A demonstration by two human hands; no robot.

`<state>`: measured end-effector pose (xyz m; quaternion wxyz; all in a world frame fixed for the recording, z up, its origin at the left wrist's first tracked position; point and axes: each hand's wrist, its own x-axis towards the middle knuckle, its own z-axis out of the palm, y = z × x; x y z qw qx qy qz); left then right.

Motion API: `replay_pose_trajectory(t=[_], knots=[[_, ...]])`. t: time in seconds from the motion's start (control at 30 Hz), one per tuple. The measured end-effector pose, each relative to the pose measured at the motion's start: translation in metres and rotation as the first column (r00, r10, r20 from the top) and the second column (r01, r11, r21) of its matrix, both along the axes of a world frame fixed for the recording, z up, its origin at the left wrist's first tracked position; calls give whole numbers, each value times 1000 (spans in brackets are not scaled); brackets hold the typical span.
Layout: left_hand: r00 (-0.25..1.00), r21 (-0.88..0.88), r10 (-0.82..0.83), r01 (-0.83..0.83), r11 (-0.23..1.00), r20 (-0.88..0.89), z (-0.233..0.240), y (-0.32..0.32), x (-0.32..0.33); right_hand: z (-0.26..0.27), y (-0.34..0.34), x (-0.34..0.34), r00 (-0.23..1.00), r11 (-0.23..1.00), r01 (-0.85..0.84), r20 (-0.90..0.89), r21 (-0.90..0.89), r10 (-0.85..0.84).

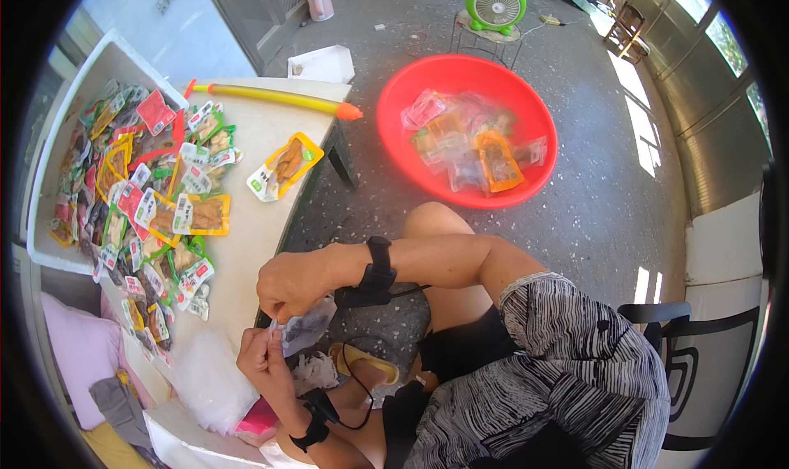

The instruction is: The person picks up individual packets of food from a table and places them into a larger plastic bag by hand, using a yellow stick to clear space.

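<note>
My right hand (296,284) pinches the upper edge of a clear plastic bag (308,328) beside the table's near edge. Just below it, my left hand (266,353) grips the same bag between thumb and fingers. The bag hangs to the right of the fingertips, and something dark shows in or through it; I cannot tell which. A heap of small sealed food pouches (200,213) spreads over the table (246,259), spilling from a white foam box (46,179). One yellow-edged pouch (286,167) lies apart from the heap. Clear plastic bags (212,379) are piled left of my left hand.
A red basin (391,142) with bagged pouches stands on the floor. A yellow pump-like tube (271,96) lies along the table's far end, near a white tray (327,62). A green frog-shaped fan (496,6) stands on a stool. White scraps (315,371) lie by my foot.
</note>
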<state>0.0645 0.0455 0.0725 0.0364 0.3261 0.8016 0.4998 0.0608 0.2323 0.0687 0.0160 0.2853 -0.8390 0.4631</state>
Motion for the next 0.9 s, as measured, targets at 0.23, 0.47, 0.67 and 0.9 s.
replay_pose_trajectory(t=[0.23, 0.47, 0.67, 0.9], knots=[[999, -35, -41, 40, 999, -30, -12, 3, -8, -2, 5, 11, 989, 990, 68, -141, 126, -50], [995, 44, 4, 0, 999, -96, -8, 0, -11, 7, 89, 43, 877, 852, 416, -387, 319, -283], [998, 66, 37, -34, 997, -55, -6, -12, -13, 11, 193, 82, 623, 433, 781, -529, 449, -576], [998, 109, 52, -48, 993, -36, -8, -7, -12, -146, 273, 131, 464, 191, 799, -384, 570, -798]])
